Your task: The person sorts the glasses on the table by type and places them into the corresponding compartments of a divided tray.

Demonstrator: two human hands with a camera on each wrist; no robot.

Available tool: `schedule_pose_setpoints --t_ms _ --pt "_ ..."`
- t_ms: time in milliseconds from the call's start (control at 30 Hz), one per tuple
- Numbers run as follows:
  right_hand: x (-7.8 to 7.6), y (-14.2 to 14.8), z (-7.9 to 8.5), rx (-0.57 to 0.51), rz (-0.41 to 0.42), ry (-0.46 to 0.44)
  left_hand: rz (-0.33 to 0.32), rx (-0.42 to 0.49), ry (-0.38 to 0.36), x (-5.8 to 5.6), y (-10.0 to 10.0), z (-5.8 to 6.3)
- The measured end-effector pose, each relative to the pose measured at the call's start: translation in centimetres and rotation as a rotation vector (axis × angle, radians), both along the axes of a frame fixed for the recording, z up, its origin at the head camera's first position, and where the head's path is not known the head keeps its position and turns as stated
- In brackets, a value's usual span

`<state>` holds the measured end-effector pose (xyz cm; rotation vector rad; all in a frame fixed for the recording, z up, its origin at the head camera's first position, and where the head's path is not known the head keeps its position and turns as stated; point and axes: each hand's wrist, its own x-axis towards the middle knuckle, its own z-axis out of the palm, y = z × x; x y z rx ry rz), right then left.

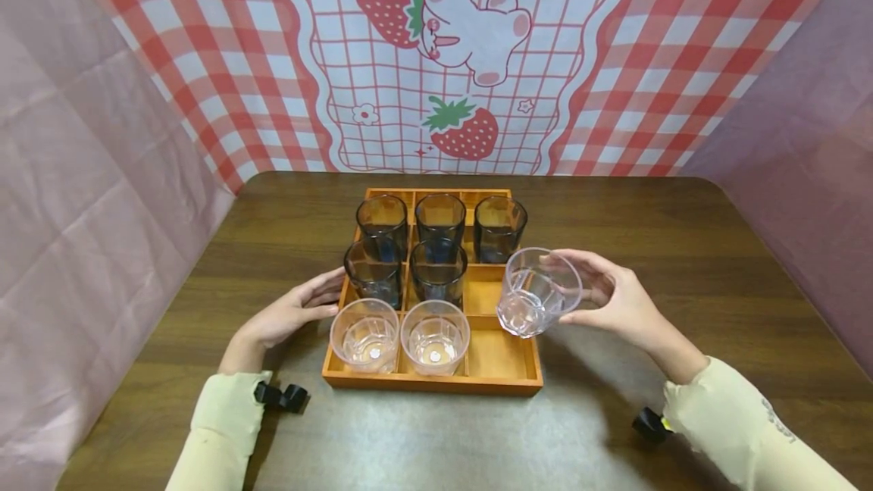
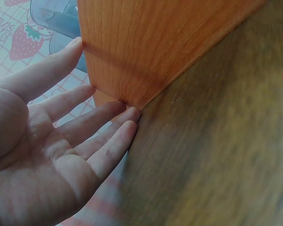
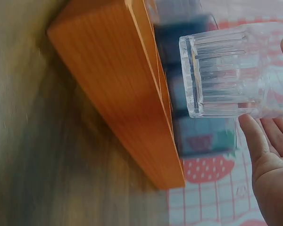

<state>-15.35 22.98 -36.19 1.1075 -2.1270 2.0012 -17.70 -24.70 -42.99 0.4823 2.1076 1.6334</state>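
Note:
My right hand grips a clear plastic-looking cup by its side, tilted above the right edge of a divided wooden box. In the right wrist view the faceted cup hangs apart from the box wall, fingers at its rim end. My left hand lies at the box's left side; in the left wrist view its extended fingertips touch the outer wall. Inside the box stand several dark glasses, with a clear cup and another clear cup in the front row.
Bare wood floor shows in the middle-right compartment and front-right compartment. The box sits on a brown wooden table. A red-checked strawberry cloth hangs behind; pink cloth flanks both sides.

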Motion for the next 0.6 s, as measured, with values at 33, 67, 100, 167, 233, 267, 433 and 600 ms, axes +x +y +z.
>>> schedule_pose_setpoints --t_ms 33,67,100,167,233,267,433,600 --pt "0.2 -0.3 -0.1 0.004 0.011 0.003 -0.001 -0.002 0.001 0.0 0.0 0.0" --pt "0.3 -0.5 -0.1 0.008 0.02 0.009 0.0 -0.005 0.002 0.0 0.0 0.0" --pt "0.5 -0.7 -0.2 0.008 0.031 0.011 0.0 -0.007 0.003 0.0 0.0 0.0" --pt "0.8 -1.1 -0.4 0.019 0.046 0.008 0.0 -0.012 0.004 0.0 0.0 0.0" --pt "1.1 -1.4 -0.5 0.028 0.055 0.004 0.0 -0.015 0.005 -0.1 0.0 0.0" --pt "1.2 -1.5 -0.7 0.031 0.058 0.003 0.0 -0.016 0.005 -0.1 0.0 0.0" --pt "1.6 -1.8 -1.2 0.064 0.076 -0.002 -0.002 -0.009 0.001 -0.1 0.0 0.0" --pt "2.0 -1.9 -1.8 0.079 0.073 -0.01 -0.005 -0.001 -0.002 -0.1 -0.1 0.1"
